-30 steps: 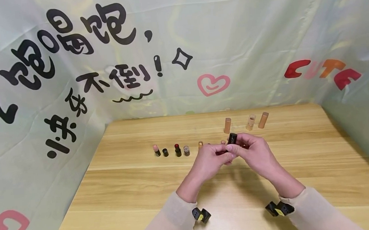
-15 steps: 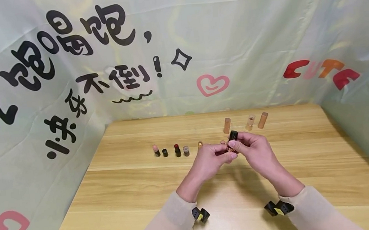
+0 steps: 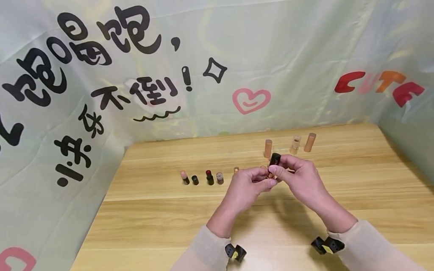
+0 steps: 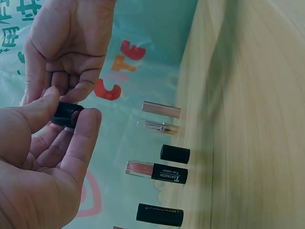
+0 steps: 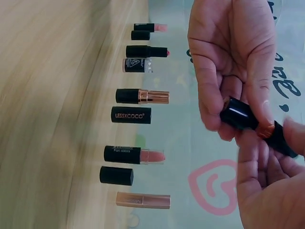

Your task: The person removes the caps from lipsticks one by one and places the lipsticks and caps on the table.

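Observation:
Both hands meet above the table around one black lipstick tube [image 3: 275,159] with a copper band [image 5: 265,130]. My left hand [image 3: 246,188] pinches the lower black end between thumb and fingers. On the upper end, my right hand [image 3: 306,184] has its thumb and fingers curled around the tube. In the right wrist view the band shows between the two black parts. Behind the hands stand a pink lipstick in a clear sleeve [image 5: 151,156], a black cap [image 5: 116,176] and a black tube with lettering [image 5: 131,115], mostly hidden in the head view.
Left of the hands stand a pink lipstick [image 3: 184,177], a small black cap [image 3: 195,179], a red lipstick [image 3: 209,177] and a clear-topped piece [image 3: 220,178]. Farther back are two rose-gold tubes, one [image 3: 267,148] left of a clear tube [image 3: 295,145], the other [image 3: 310,142] right of it.
The tube's upper black end has risen slightly and moved a little right. A copper part shows under my right thumb, where none showed a second ago. My left hand has hardly moved.

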### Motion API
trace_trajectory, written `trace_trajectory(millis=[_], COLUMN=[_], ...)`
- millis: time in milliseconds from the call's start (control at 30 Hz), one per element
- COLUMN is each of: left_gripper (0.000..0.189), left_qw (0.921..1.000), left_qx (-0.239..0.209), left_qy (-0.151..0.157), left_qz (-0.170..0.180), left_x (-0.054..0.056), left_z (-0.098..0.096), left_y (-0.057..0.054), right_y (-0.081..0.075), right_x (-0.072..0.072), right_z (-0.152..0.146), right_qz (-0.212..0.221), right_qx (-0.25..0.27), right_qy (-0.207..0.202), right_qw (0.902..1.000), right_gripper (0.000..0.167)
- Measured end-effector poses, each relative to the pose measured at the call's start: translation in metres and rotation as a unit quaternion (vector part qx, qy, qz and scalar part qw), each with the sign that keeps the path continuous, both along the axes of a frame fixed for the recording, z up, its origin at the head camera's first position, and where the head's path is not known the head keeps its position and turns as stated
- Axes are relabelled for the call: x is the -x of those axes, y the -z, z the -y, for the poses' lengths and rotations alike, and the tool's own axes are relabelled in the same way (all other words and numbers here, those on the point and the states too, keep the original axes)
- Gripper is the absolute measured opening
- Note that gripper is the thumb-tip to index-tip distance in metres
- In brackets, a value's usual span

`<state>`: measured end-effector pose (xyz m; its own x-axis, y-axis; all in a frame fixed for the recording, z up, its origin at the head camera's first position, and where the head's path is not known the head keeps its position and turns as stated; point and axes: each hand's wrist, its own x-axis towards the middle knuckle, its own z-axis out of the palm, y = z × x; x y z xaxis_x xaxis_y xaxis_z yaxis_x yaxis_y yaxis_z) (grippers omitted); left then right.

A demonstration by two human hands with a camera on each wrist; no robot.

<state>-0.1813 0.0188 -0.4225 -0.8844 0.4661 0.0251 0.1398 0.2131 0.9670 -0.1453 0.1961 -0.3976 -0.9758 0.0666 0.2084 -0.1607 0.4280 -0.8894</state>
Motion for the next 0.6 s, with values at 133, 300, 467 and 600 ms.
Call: trace_trajectory(millis=[133, 300, 467, 600], left_gripper=[0.025, 0.023, 0.019, 0.019], left_qw=[0.9998, 0.9998, 0.9994, 0.9975], left_qx=[0.016, 0.02, 0.032, 0.059], left_qy=[-0.002, -0.003, -0.011, -0.02], left_qz=[-0.008, -0.005, -0.005, -0.033], left_x=[0.001, 0.001, 0.003, 0.007], left_z=[-0.001, -0.002, -0.004, -0.008], left_y=[0.0, 0.0, -0.002, -0.007], right_y=[-0.001, -0.003, -0.004, 0.0], right_x=[0.0, 0.001, 0.001, 0.0], right_z=[0.0, -0.001, -0.007, -0.014], right_qz=[-0.012, -0.032, -0.035, -0.033], right_qx=[0.049, 0.099, 0.098, 0.082], right_qy=[0.016, 0.022, 0.037, 0.044], right_qw=[0.9986, 0.9944, 0.9939, 0.9952], right_gripper=[0.026, 0.03, 0.033, 0.036])
